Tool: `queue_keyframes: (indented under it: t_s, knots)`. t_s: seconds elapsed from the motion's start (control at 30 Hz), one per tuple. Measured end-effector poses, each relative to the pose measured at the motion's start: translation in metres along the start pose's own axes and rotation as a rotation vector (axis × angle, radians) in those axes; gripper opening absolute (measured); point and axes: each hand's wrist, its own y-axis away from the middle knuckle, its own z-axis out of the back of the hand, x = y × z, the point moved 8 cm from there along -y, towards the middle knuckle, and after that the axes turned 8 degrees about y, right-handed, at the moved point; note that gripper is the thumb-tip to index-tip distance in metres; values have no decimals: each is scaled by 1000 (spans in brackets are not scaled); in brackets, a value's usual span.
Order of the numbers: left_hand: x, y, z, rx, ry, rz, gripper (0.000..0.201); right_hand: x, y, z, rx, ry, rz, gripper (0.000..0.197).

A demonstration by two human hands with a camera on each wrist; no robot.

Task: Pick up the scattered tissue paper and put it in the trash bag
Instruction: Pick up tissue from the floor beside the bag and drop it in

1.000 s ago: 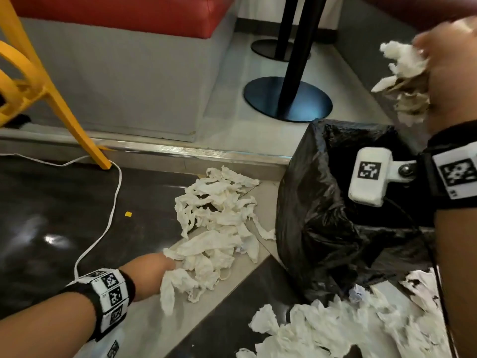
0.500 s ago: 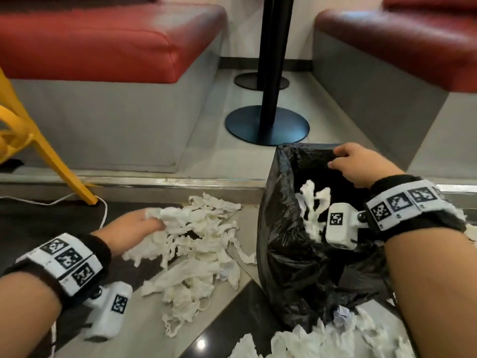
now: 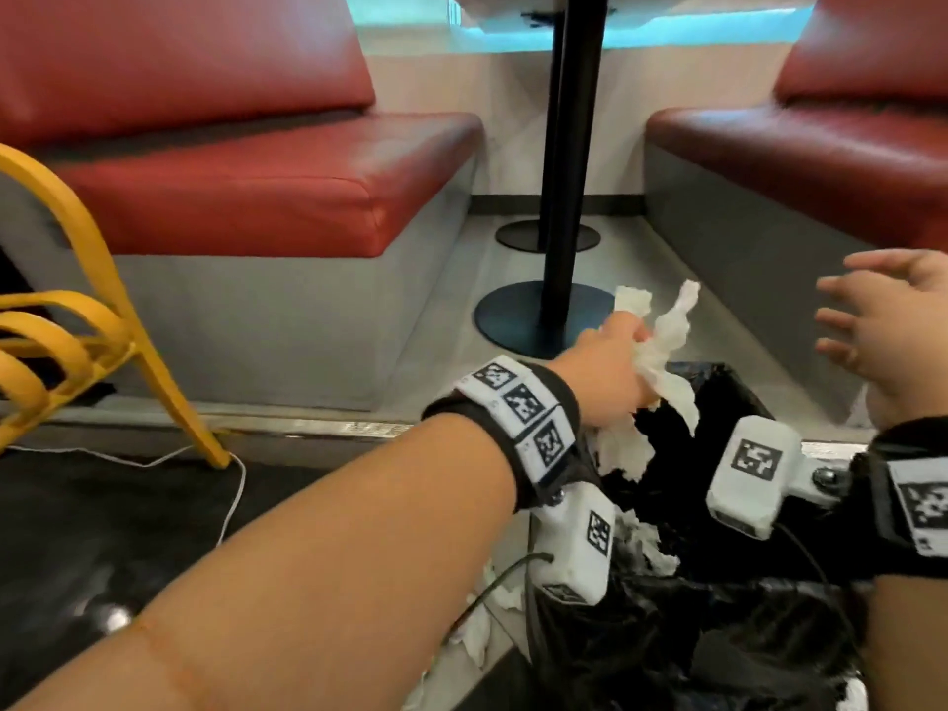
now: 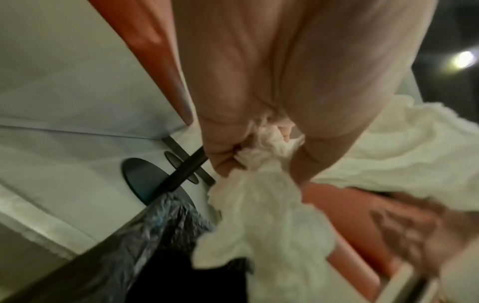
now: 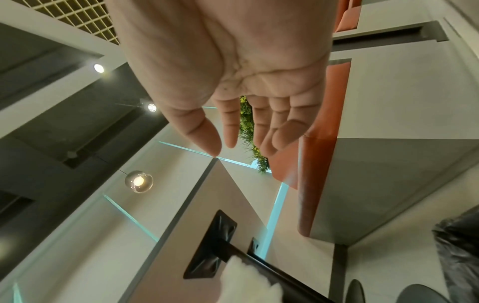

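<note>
**Tissue held over the bag**

The left wrist view shows what the head view hides: the left hand's [image 3: 610, 372] fingers [image 4: 220, 151] curled tight round a bunch of tissue paper [image 3: 662, 351], which hangs above the black trash bag [image 3: 728, 397]. The right hand [image 3: 887, 325], beside it, is spread wide and holds nothing. Some white tissue lies inside the bag below the left wrist; its depths are too dark to read. More scraps [image 3: 477, 628] lie on the floor under the left forearm, partly hidden.

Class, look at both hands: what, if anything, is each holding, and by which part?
The left hand grips a bunch of crumpled white tissue paper around its middle, ends hanging loose above the black plastic trash bag. The right hand holds nothing.
</note>
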Motion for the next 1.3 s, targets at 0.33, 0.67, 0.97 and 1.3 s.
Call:
queue_keyframes:
  t_s: [0.33, 0.67, 0.97, 1.3]
  knots:
    - [30, 13, -32, 70, -230, -20, 52, 17, 18, -32, 82, 169, 71, 12]
    - [257, 154, 42, 152, -519, 493, 35, 16, 114, -188, 545, 330, 306, 13]
    - [352, 214, -13, 378, -585, 483, 48, -97, 236, -293, 1014, 669, 125, 13]
    - [388, 211, -82, 685, -701, 310, 76, -183, 291, -309, 1103, 904, -63, 16]
